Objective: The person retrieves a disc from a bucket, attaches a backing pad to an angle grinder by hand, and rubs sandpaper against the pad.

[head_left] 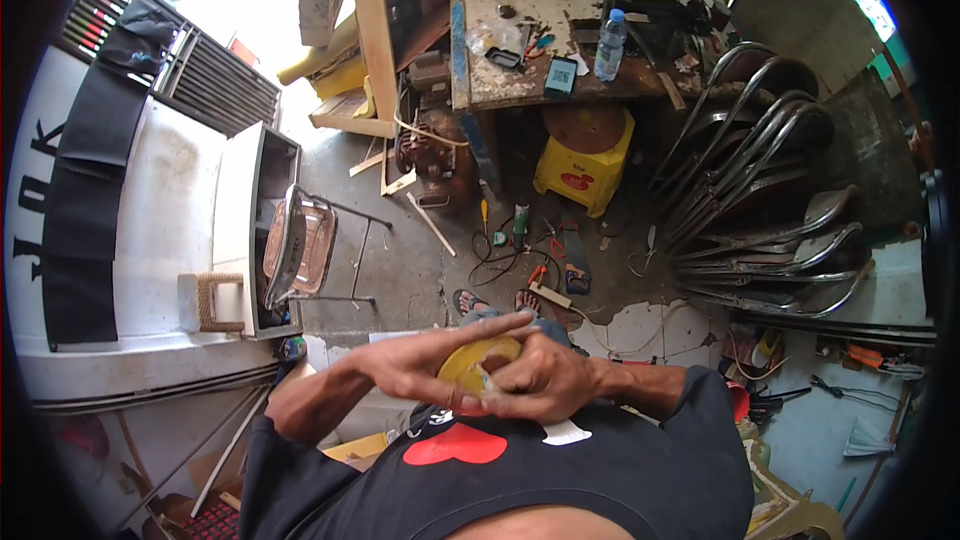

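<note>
Close in front of my chest, both hands hold a round yellow roll (468, 360) that looks like tape. My left hand (408, 360) wraps it from the left, its long fingers stretched along the far rim and its thumb along the near side. On the right, my right hand (553, 380) is closed with curled fingers against the roll's middle. Those fingers cover part of the roll, so its core and any loose end are hard to make out.
Ahead stands a worn workbench (530, 90) with a water bottle (610, 45) and a phone (561, 76). Beneath it is a yellow stool (590, 175). Tools and a power strip (550, 294) lie near my feet. Stacked metal chairs (760, 160) crowd the right; another chair (300, 245) stands left.
</note>
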Motion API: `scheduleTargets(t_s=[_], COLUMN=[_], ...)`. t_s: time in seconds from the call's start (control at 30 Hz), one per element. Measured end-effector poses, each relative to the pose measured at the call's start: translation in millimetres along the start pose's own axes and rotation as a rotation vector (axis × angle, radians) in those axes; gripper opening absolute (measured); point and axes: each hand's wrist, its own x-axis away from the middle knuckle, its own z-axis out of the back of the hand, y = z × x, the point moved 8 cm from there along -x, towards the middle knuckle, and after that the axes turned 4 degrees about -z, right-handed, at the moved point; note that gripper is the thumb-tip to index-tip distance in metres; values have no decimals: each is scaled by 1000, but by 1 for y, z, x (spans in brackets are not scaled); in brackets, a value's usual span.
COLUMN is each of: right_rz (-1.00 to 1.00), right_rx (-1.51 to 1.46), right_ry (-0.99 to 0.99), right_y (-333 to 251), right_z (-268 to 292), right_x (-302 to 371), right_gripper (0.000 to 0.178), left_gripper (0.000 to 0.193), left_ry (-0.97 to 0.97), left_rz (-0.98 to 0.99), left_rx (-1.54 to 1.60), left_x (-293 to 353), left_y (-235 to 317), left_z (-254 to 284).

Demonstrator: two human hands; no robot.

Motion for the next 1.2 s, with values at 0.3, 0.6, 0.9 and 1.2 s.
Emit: scheduleTargets(t_s=[0.3,0.6,0.9,1.2], right_rz=[-81,-138,-320,-243], right_rx=[-124,-58,659,518], right_ry=[122,229,515,500], right_y=[6,8,39,50], right_z=[7,20,56,31], right_x=[7,13,10,-17], right_gripper=[29,29,24,17], left_gripper=[106,99,79,69], left_ry=[-32,-2,708,684], left_rz=[20,48,-165,-39], left_rx=[341,383,458,437], left_x=[-7,-15,-20,26], left_y=[-8,-16,-56,-96], left_z=[1,2,65,74])
